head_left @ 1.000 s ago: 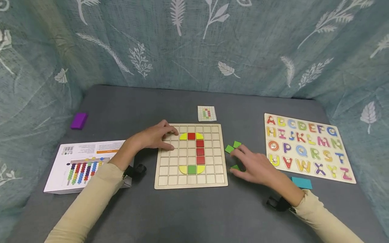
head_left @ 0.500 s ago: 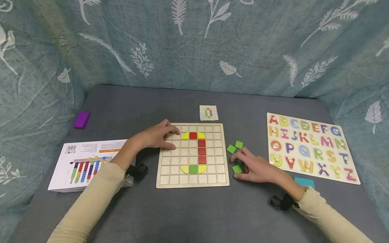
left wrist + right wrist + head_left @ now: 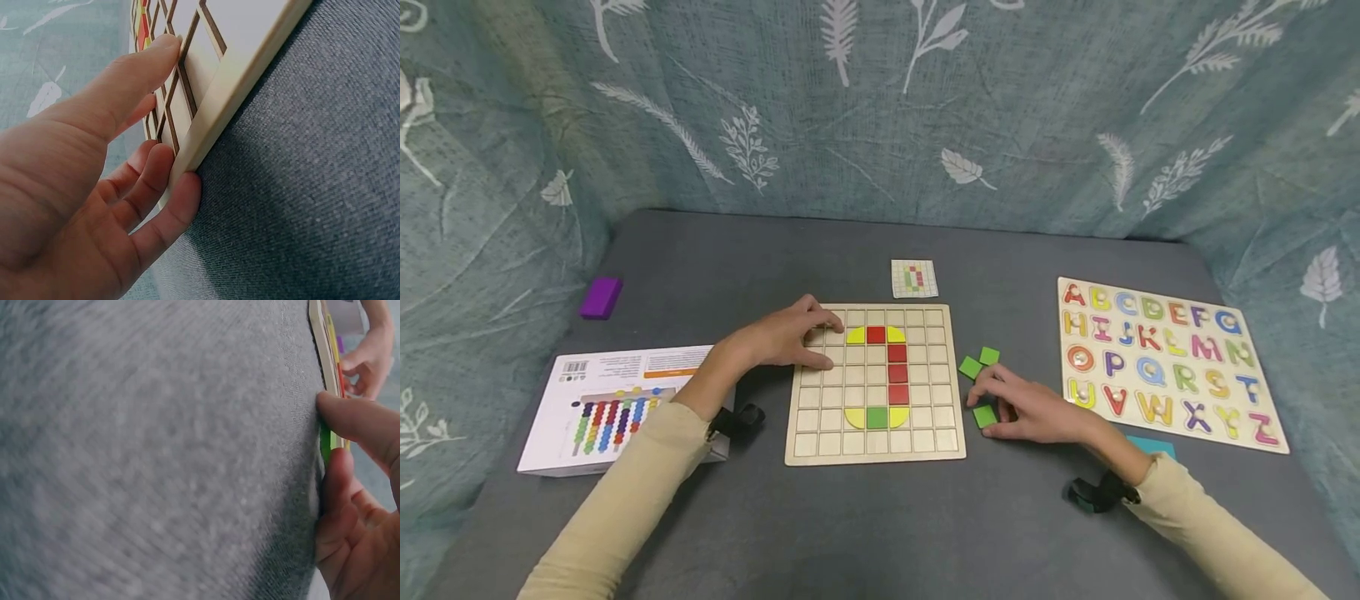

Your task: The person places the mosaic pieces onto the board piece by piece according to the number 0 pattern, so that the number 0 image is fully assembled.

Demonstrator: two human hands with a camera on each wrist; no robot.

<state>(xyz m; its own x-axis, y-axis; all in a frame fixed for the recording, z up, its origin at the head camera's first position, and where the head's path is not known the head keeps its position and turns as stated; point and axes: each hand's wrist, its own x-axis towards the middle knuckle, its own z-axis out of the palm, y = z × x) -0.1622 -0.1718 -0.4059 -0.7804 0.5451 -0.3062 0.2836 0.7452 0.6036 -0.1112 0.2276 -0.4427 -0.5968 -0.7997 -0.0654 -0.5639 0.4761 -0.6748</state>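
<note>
A square wooden grid board [image 3: 917,442] lies flat on the table, with red square tiles [image 3: 897,373], yellow quarter-round tiles [image 3: 855,418] and one green tile [image 3: 876,417] set in its cells. On its left side rests my left hand [image 3: 778,336]; in the left wrist view the thumb lies over the top and the little finger touches the side edge. Just right of the board my right hand [image 3: 1030,411] pinches a loose green square tile [image 3: 984,417] between thumb and fingers, low on the table. Two more green tiles [image 3: 970,367] lie just beyond the fingers.
A small pattern card [image 3: 914,278] lies behind the board. At right is an alphabet puzzle board [image 3: 1165,367], with a teal block [image 3: 1152,446] partly behind my right forearm. A white printed box [image 3: 595,367] and a purple block [image 3: 601,298] are at left.
My right thumb and fingers have drawn in round the nearest green tile, and the hand has shifted slightly. The left hand stays on the board. The view has moved a little.
</note>
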